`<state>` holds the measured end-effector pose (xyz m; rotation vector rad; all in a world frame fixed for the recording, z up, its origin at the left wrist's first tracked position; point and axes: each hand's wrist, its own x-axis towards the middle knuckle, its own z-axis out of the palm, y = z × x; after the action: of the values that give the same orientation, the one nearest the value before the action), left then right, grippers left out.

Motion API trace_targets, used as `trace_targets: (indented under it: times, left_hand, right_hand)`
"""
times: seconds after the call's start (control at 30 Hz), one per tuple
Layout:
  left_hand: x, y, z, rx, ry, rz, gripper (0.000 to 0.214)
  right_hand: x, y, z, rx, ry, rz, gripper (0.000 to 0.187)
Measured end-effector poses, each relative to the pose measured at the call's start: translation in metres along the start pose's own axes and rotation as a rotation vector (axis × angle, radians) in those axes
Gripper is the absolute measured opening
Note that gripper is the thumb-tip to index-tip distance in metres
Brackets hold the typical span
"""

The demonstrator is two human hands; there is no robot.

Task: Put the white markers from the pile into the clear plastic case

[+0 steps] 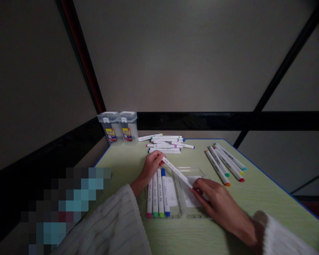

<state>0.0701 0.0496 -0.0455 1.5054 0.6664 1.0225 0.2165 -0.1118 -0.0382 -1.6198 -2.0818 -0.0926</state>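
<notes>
A white marker (177, 172) slants between my two hands, above an opened clear plastic case (184, 213). My left hand (151, 166) pinches its upper left end, and my right hand (218, 202) has fingers closed on its lower right end. Both ends of this marker are covered by fingers. Several white markers (157, 194) lie side by side in the left half of the case, showing pink, green, light green and blue ends. Pale paper (171, 192) shows beside them, and another white sheet (190, 198) lies in the right half.
Several loose markers (164, 145) lie piled at the table's back, and more markers (225, 163) with coloured ends lie at the right. Two clear lidded boxes (119, 129) stand at the back left. Walls close in behind the green table (194, 233). A pixelated patch covers the lower left.
</notes>
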Motion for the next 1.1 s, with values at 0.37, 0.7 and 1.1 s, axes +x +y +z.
trace_targets:
  times: [0.37, 0.7, 1.1]
  left_hand:
    - [-0.003, 0.006, 0.003, -0.053, -0.034, -0.051, 0.018]
    - [-0.009, 0.008, 0.004, -0.005, -0.275, -0.129, 0.023]
    - [-0.008, 0.001, 0.005, 0.048, -0.43, -0.178, 0.017]
  right_hand:
    - [-0.003, 0.005, 0.0, 0.031, 0.109, 0.054, 0.014]
    - [-0.003, 0.005, -0.006, 0.107, 0.47, 0.03, 0.006]
    - [-0.004, 0.008, -0.005, 0.118, 0.446, 0.048, 0.007]
